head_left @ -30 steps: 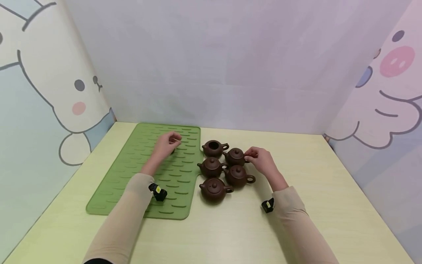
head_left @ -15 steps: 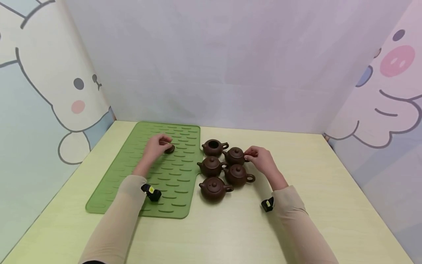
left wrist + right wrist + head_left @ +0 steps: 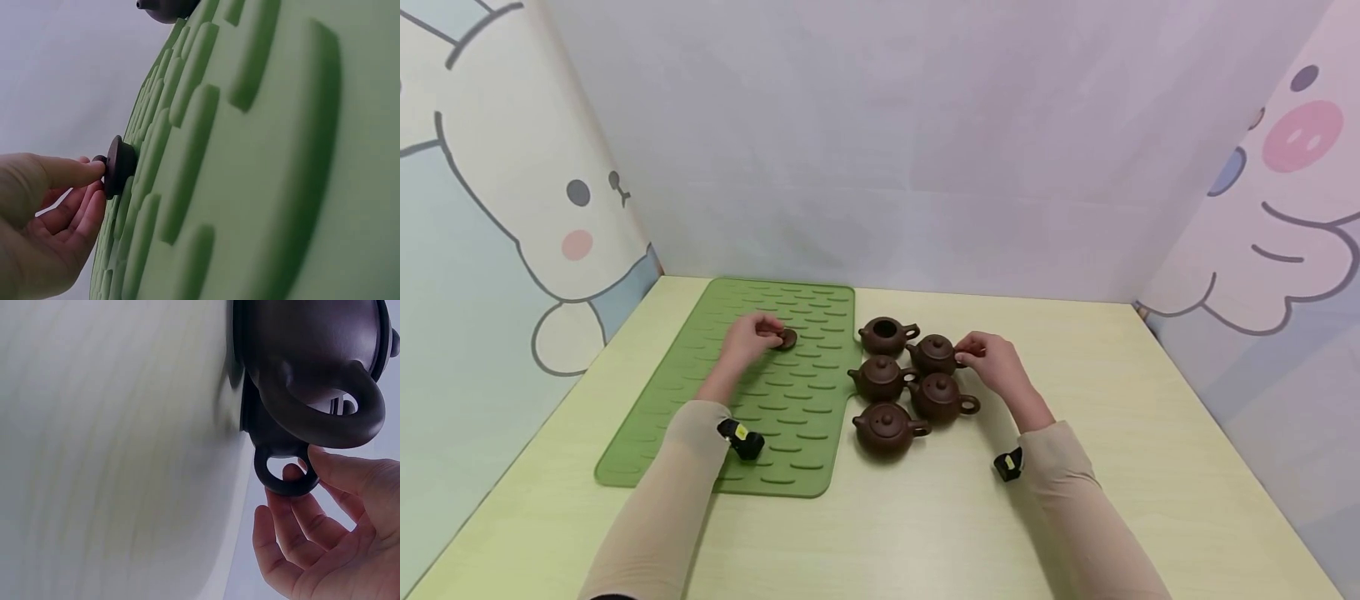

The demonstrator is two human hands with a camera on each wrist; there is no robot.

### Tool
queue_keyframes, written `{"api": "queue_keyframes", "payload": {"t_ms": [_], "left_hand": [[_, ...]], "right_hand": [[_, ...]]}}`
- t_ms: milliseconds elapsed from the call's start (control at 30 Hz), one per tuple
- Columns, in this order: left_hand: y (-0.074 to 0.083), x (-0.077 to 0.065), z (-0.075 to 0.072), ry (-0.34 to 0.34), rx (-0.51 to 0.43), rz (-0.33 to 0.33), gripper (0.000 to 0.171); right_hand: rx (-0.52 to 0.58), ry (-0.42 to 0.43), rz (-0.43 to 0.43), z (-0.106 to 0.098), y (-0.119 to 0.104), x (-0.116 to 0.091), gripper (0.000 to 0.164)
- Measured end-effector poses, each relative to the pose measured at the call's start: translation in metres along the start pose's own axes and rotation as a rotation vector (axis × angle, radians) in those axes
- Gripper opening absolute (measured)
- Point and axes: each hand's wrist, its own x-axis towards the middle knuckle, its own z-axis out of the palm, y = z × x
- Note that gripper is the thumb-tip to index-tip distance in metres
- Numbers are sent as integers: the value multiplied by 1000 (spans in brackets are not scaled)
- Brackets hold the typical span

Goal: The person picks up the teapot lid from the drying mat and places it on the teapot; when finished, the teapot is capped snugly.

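Note:
My left hand pinches a small dark brown teapot lid by its knob. In the left wrist view the lid sits right at the ribbed surface of the green mat, flat side toward it. On the right, my right hand holds the handle of the back right brown teapot, thumb on one side and fingertips on the other. This teapot has its lid on. To its left, a lidless teapot shows its round dark opening.
Three more lidded brown teapots stand close by: one at the middle left, one at the middle right and one in front. All are on the pale wooden table, just right of the mat. A white curtain closes the back.
My left hand has moved left over the mat, away from the teapots, bringing the lid with it, and then lower. The right hand stays at the teapot handle.

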Motion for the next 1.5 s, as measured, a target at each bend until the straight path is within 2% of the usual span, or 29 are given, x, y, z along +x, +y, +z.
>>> {"api": "queue_keyframes", "payload": {"t_ms": [333, 500, 633, 1033, 1167, 1500], "left_hand": [[3, 1, -1, 1, 4, -18, 25], [13, 2, -2, 0, 1, -10, 26], [23, 3, 1, 8, 12, 25, 26], [64, 14, 33, -8, -18, 139, 22], [75, 16, 45, -26, -43, 158, 20], [92, 20, 73, -49, -33, 195, 16]], "right_hand": [[4, 7, -13, 1, -1, -2, 12], [2, 6, -7, 0, -1, -1, 12], [1, 5, -5, 0, -1, -2, 12], [3, 5, -10, 1, -2, -4, 11], [5, 3, -8, 1, -3, -6, 12], [10, 10, -17, 2, -5, -8, 11]]}}
